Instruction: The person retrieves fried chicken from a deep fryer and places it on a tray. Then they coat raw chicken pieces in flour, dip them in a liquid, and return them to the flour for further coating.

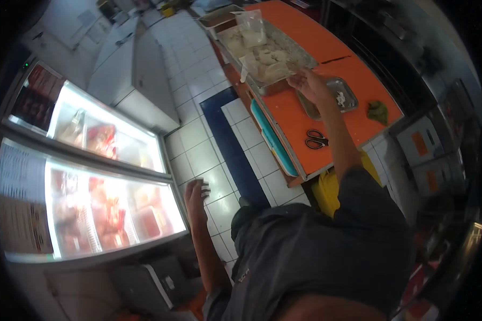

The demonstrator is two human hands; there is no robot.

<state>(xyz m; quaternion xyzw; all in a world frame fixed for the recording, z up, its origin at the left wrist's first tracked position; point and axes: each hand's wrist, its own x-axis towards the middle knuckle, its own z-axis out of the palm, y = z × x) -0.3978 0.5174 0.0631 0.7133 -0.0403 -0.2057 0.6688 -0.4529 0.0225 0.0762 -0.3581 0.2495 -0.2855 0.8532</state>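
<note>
My right hand point(308, 86) reaches over the orange tabletop point(283, 138), at the near corner of a large metal tray point(279, 83). A pale, flour-like powder point(267, 56) fills the tray, with clear plastic bags point(253, 34) lying in it. Whether my fingers grip the tray's edge or only hover by it, I cannot tell. Below my right forearm is a smaller metal tray point(348, 96) with a few white scraps inside. My left hand point(197, 194) hangs over the tiled floor, its fingers loosely curled with gaps between them, and nothing shows in it.
Black-handled scissors point(316, 139) and a crumpled green cloth point(377, 112) lie on the table. Turquoise boards point(271, 134) stand along its side, with a yellow bin point(327, 192) by its end. To the left is a lit glass-door refrigerator point(104, 208); beyond it stands a white chest point(152, 80).
</note>
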